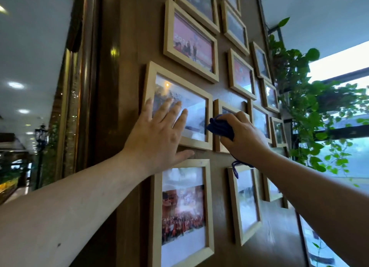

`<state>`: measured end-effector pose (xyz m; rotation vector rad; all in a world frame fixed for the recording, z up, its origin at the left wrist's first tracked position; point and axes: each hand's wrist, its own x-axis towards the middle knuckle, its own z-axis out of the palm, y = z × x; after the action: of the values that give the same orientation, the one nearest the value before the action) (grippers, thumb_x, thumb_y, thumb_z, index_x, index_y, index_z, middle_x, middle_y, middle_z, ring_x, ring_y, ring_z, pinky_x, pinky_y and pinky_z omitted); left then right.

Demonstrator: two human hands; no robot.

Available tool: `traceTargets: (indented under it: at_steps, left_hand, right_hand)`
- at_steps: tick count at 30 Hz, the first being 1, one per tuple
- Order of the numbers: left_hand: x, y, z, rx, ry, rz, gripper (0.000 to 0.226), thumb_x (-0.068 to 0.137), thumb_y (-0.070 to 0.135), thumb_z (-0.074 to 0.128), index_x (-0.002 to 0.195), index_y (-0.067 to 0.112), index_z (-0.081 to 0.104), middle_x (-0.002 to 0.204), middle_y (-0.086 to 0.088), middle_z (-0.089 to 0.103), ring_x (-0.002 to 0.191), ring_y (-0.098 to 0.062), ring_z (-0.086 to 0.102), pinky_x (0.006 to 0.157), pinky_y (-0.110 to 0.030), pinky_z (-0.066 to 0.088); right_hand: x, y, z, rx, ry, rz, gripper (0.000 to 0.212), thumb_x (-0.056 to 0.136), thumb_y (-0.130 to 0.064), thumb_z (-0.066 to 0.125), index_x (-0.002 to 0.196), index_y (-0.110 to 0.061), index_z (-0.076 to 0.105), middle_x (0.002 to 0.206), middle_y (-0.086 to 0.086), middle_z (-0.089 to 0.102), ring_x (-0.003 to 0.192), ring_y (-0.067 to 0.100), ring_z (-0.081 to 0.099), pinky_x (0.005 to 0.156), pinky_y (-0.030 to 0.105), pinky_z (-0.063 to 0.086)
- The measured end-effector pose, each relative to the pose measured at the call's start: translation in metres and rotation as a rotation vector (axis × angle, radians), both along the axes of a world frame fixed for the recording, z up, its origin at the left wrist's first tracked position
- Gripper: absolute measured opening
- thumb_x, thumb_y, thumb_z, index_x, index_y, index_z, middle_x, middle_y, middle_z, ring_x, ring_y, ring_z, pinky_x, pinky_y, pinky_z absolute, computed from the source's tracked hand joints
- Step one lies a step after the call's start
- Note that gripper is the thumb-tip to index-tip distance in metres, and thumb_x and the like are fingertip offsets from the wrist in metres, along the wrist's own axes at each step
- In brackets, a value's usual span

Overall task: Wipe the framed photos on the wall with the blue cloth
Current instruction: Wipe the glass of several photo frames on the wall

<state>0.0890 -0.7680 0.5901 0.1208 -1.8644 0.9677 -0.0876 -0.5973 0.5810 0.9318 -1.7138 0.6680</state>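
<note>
Up on the brown wall [223, 91], among many pale wooden frames. Left hand [157, 135] spread flat, fingers apart, pressed on the glass and lower edge of one framed photo [191, 107], thumb on the wall under it. Right hand [243, 137] closed around the bunched blue cloth [219, 127], pushed against a smaller frame [218, 115] just beside the first. Loose blue thread [235, 170] dangling below the wrist. Leafy green plant [295, 71] at the right.
</note>
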Motion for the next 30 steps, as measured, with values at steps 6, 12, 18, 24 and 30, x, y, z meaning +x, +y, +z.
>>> traceTargets:
  at_steps: [6,12,18,24,30]
  left_hand:
    - [-0.043,0.03,-0.003,-0.043,-0.05,-0.058,0.092,0.082,0.074,0.033,0.147,0.009,0.025,0.155,-0.015,0.029,0.145,-0.032,0.019,0.115,-0.059,0.017]
    - [-0.105,0.055,0.008,-0.024,-0.104,0.055,0.094,0.084,0.073,0.03,0.15,0.009,0.008,0.161,-0.014,0.009,0.147,-0.03,0.0,0.116,-0.058,0.005]
    - [-0.167,0.071,0.016,-0.008,-0.095,0.236,0.105,0.079,0.078,0.033,0.149,0.007,0.0,0.161,-0.015,0.005,0.147,-0.031,-0.002,0.116,-0.058,0.004]
    - [-0.197,0.07,0.022,-0.035,-0.075,0.368,0.114,0.073,0.085,0.026,0.149,0.005,0.0,0.16,-0.016,0.005,0.147,-0.032,-0.002,0.116,-0.059,0.005]
    - [-0.205,0.066,0.023,0.007,-0.05,0.457,0.115,0.07,0.088,0.023,0.149,0.007,0.003,0.16,-0.017,0.006,0.146,-0.033,-0.004,0.115,-0.06,0.004]
  right_hand:
    - [-0.029,0.021,-0.009,0.035,0.041,-0.021,0.047,0.083,-0.03,0.062,0.126,-0.03,0.042,0.112,-0.004,0.04,0.074,0.01,0.043,0.055,0.015,0.027]
    - [-0.096,0.04,0.005,-0.043,0.037,0.022,0.044,0.082,-0.027,0.059,0.124,-0.031,0.045,0.109,-0.005,0.042,0.073,0.015,0.045,0.053,0.023,0.031]
    - [-0.164,0.05,0.023,-0.07,0.046,0.07,0.045,0.084,-0.03,0.059,0.127,-0.034,0.048,0.109,-0.001,0.044,0.08,0.021,0.052,0.063,0.034,0.047]
    - [-0.202,0.029,0.042,-0.049,0.072,0.159,0.044,0.083,-0.034,0.058,0.126,-0.035,0.048,0.109,-0.001,0.044,0.079,0.019,0.05,0.056,0.026,0.038]
    - [-0.195,-0.009,0.053,-0.045,0.153,0.246,0.049,0.084,-0.034,0.06,0.131,-0.034,0.044,0.108,-0.004,0.035,0.08,0.016,0.044,0.056,0.02,0.035]
